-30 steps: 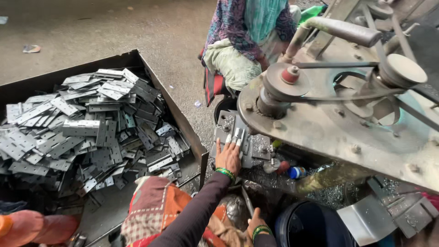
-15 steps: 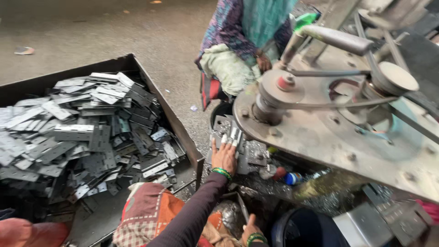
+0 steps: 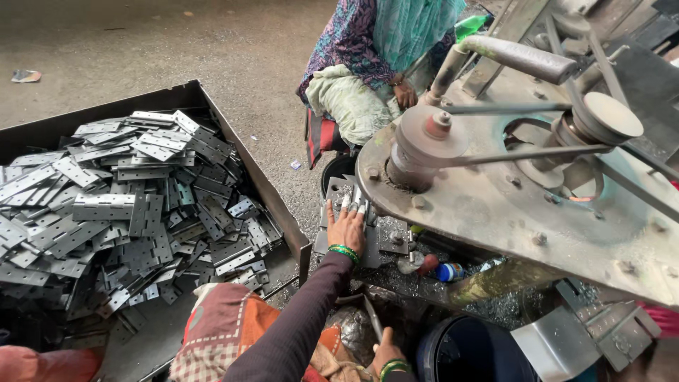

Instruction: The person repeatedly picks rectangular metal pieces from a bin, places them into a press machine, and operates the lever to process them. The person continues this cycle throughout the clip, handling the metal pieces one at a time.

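Note:
My left hand [image 3: 346, 228], with green bangles at the wrist, reaches forward under the grey machine plate [image 3: 495, 212]. Its fingers close over a small stack of grey metal hinge plates [image 3: 353, 199] on the ledge there. At the bottom edge, beside a dark bucket [image 3: 467, 350], my right hand [image 3: 387, 356] also wears green bangles. It grips a thin metal rod [image 3: 370, 322] that points up and to the left. My patterned knee [image 3: 212, 336] lies below the left arm.
A black tray [image 3: 254, 170] on the left holds a heap of several hinge plates [image 3: 127, 205]. Another person in patterned clothes [image 3: 368, 56] sits beyond the machine. The machine carries a pulley [image 3: 424, 141], belts and a lever [image 3: 516, 56]. A small bottle [image 3: 449, 271] lies beneath it.
The view has shifted slightly. My left hand stays on the hinge plates under the machine, and my right hand stays low by the bucket.

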